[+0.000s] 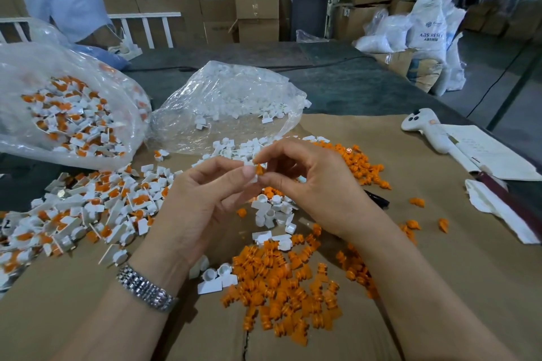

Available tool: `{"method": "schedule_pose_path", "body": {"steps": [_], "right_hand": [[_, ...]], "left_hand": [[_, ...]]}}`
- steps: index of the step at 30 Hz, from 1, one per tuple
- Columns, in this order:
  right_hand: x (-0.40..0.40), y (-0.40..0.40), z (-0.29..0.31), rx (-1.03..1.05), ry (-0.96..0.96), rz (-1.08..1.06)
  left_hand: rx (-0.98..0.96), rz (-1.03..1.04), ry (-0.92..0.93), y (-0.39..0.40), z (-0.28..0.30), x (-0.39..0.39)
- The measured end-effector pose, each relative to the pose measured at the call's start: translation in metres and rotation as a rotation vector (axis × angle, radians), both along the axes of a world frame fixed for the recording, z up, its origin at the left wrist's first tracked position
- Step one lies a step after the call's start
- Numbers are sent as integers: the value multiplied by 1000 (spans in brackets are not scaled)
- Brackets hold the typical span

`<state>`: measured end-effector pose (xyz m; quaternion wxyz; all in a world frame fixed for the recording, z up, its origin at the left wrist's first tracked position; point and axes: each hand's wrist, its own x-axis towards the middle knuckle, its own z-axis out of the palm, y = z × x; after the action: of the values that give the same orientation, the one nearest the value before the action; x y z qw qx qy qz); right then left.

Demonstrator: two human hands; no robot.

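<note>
**Two hands, one white cap, one orange plug**

Brown cardboard (440, 287) covers the near part of the table and carries everything else. At far left a clear plastic bag (67, 61) lies open, full of white-and-orange pieces. Beside it, a second clear bag (228, 91) holds plain white caps that spill from its mouth. A loose heap of white-and-orange pieces (79, 214) spreads over the left of the cardboard, and a pile of orange plugs (281, 287) lies between the forearms.

The left hand (202, 202), with a metal wristwatch (146, 291) on its wrist, is raised above the middle of the cardboard. Its thumb and curled fingers pinch a small white cap (250, 174). The right hand (311, 184) meets it fingertip to fingertip, pinching an orange plug (259, 169) that touches the cap. Both parts are held in the air, just over a small cluster of white caps (271, 209).

At right a white handheld controller (425, 129) rests near an open notebook (487, 155).
</note>
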<state>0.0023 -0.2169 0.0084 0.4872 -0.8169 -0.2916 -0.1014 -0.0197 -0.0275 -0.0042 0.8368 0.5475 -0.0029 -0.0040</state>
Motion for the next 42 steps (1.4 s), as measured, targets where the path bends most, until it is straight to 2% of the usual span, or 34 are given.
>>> {"method": "schedule_pose_path", "body": {"steps": [6, 9, 11, 13, 15, 17, 23, 25, 30, 33, 35, 37, 40, 42], "right_hand": [[0, 6, -3, -137, -55, -19], [6, -2, -2, -198, -29, -167], [11, -14, -1, -359, 7, -403], [15, -27, -3, -614, 133, -598], [16, -34, -6, -797, 270, -638], [18, -37, -9, -859, 328, -603], [16, -29, -14, -930, 272, -568], [17, -27, -15, -893, 237, -586], [15, -26, -4, -607, 162, -590], [8, -22, 11, -293, 177, -445], [2, -21, 18, -225, 235, -318], [-5, -18, 20, -273, 322, -183], [-11, -11, 19, -476, 271, -104], [-14, -7, 18, -519, 236, -87]], "left_hand": [[67, 63, 38, -3, -4, 2], [-5, 84, 88, -2, -4, 4], [-59, 92, 105, 0, -4, 5], [-79, 93, 118, 3, -4, 6], [-93, 87, 137, 5, -5, 6], [-97, 83, 162, 6, -7, 7], [-59, 104, 158, 8, -9, 8], [-64, 99, 152, 9, -9, 8], [-85, 64, 109, 8, -6, 7], [-127, 72, 87, 8, -4, 7], [-159, 93, 82, 9, -4, 8], [-173, 106, 66, 10, -4, 7], [-179, 130, 44, 11, -5, 8], [-186, 140, 37, 11, -5, 8]]}}
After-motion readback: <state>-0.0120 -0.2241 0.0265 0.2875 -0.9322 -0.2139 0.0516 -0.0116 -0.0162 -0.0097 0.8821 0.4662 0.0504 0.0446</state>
